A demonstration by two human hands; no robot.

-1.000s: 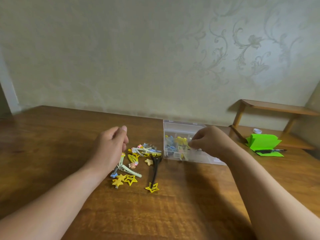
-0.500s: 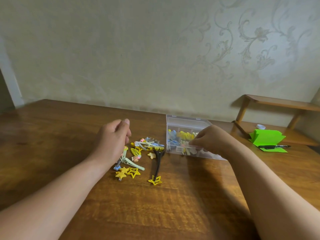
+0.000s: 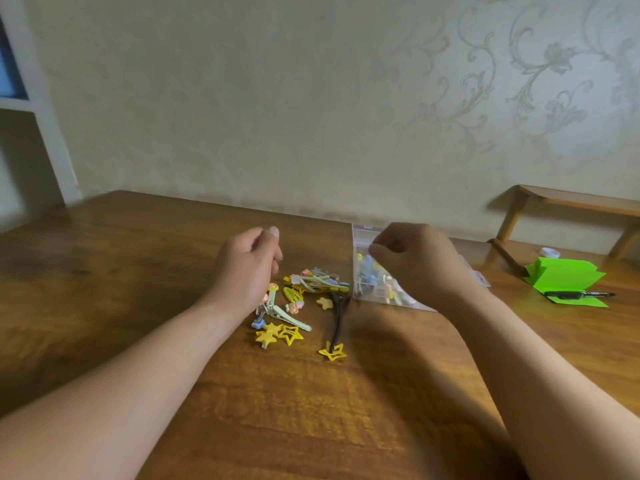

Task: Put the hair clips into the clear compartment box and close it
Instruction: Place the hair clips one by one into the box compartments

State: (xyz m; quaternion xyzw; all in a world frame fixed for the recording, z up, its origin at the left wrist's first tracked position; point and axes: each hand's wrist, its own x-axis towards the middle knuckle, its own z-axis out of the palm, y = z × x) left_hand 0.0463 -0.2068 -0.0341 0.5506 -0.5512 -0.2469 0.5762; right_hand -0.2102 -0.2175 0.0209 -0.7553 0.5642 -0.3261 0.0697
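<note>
R hand (image 3: 419, 261) fingers curl inward over the clear plastic compartment box (image 3: 361, 234); can't tell if they pinch anything. L hand (image 3: 247, 268) fingers loosely curled, empty, above the hair clips (image 3: 304, 289) piled left of box: yellow stars (image 3: 277, 336), slim black clip (image 3: 337, 317), on glossy wood table (image 3: 138, 271). Box holds more clips.

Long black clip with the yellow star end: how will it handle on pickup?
The black clip looks thin and rigid: probably light, lifting as one stiff piece. Lying flat on the table, it would likely pivot if pushed at one end. Its far end seems to touch the clip pile, so lifting may drag neighbours.
</note>
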